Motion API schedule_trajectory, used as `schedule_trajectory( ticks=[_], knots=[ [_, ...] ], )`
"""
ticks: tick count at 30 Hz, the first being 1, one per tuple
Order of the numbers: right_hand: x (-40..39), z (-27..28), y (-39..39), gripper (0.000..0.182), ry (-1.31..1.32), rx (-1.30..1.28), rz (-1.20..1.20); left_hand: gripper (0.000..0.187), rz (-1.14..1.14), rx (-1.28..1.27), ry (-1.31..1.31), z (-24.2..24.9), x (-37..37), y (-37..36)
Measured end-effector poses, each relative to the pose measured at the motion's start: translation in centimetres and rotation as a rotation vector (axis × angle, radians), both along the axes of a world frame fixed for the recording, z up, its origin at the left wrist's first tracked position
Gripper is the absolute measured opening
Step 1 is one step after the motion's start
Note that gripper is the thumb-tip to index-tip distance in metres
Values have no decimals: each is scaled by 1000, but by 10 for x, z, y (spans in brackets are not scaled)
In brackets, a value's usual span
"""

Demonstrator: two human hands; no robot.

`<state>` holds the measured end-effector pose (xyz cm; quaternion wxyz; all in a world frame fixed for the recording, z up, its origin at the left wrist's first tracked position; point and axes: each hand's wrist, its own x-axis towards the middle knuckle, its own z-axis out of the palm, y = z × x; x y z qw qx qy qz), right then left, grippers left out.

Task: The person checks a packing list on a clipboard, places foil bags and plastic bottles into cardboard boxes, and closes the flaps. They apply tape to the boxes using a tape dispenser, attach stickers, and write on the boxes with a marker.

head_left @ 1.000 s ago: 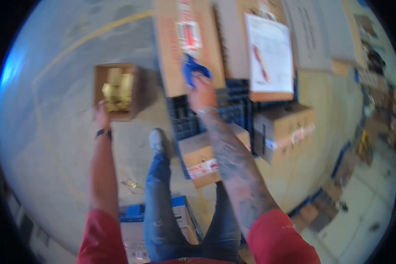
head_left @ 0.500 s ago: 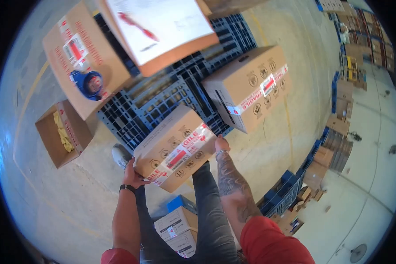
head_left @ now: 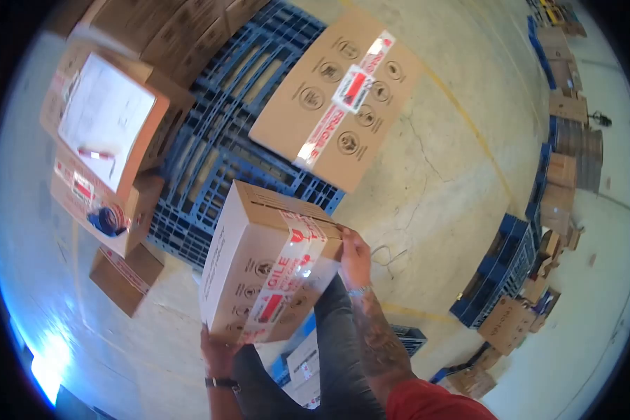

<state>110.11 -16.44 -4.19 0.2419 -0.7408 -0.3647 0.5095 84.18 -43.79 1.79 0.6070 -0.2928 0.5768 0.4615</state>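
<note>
A cardboard box with red and white fragile tape is held between both hands, tilted, in front of my legs. My left hand grips its lower left corner, the fingers partly hidden by the box. On the upper right edge my right hand is closed round the corner. Beyond the box lies a blue pallet. Another taped box rests on the pallet's right part. To the left, a clipboard with paper and a red pen lies on boxes, near a blue tape dispenser.
An open carton stands on the floor at the left. Stacked boxes are at the upper left. Blue pallets and more cartons line the right side. White boxes show between my legs.
The view has turned, and the pallet and clipboard now appear farther left. The held box has been tipped more upright, still between both hands.
</note>
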Motion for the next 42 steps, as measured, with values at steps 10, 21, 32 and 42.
schedule_trajectory(
  ticks=[10, 21, 32, 42],
  knots=[
    [22, 167, 276, 76, -336, 351, 270, 65, -230, 327, 118, 31, -13, 295],
    [85, 31, 483, 91, -194, 4, 424, 69, -631, 138, 485, 15, 27, 470],
    [298, 149, 57, 24, -270, 16, 352, 58, -1108, 62, 814, 69, 30, 378],
    [286, 370, -199, 14, 51, -319, 79, 51, -1684, 388, 544, 132, 28, 176]
  ],
)
